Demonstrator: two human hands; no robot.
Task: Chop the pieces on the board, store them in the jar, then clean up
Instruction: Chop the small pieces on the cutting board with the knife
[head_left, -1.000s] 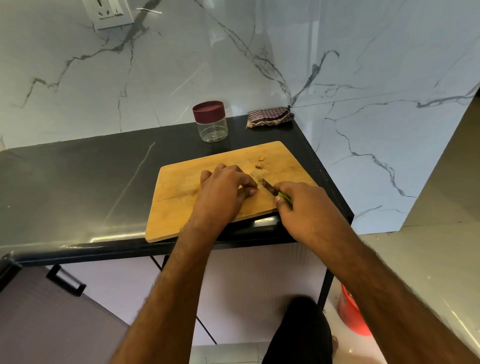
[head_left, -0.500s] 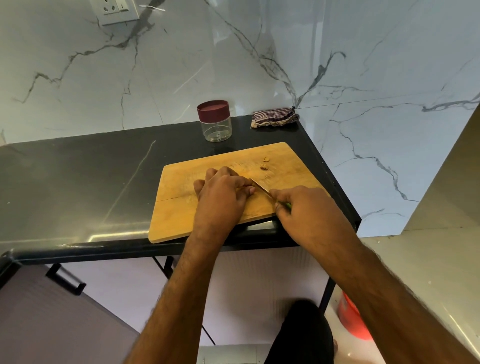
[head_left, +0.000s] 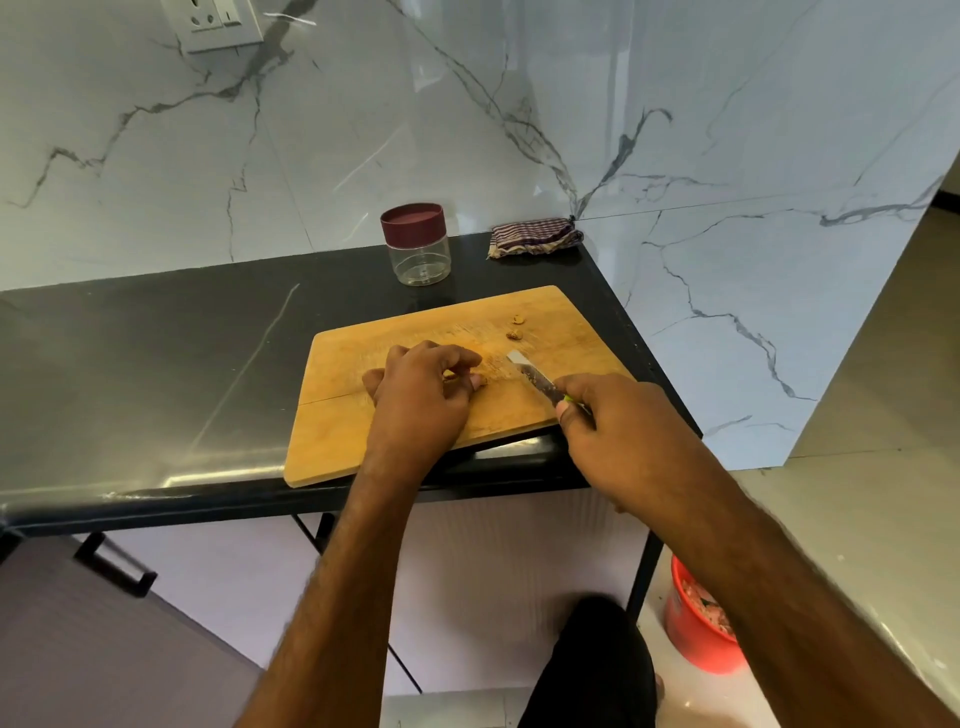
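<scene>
**Chopping stage at a marble-walled corner counter**

Black counter (head_left: 156, 374) carrying a wooden cutting board (head_left: 363, 447) at its near edge. Left hand (head_left: 421, 400), fingers curled, pins small brown pieces (head_left: 480, 380) at mid-board; right hand (head_left: 618, 431) grips a green-handled knife (head_left: 532, 375). Two pieces (head_left: 516, 327) lie farther back. Light, hard and prone to skitter, they want fingertip pinning. Beyond stands the lidded clear jar (head_left: 417, 244), then a folded cloth (head_left: 535, 238).

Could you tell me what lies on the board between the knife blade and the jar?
In the head view, two small brown pieces lie on the cutting board between the knife and the jar; beyond them is bare board and countertop.
</scene>
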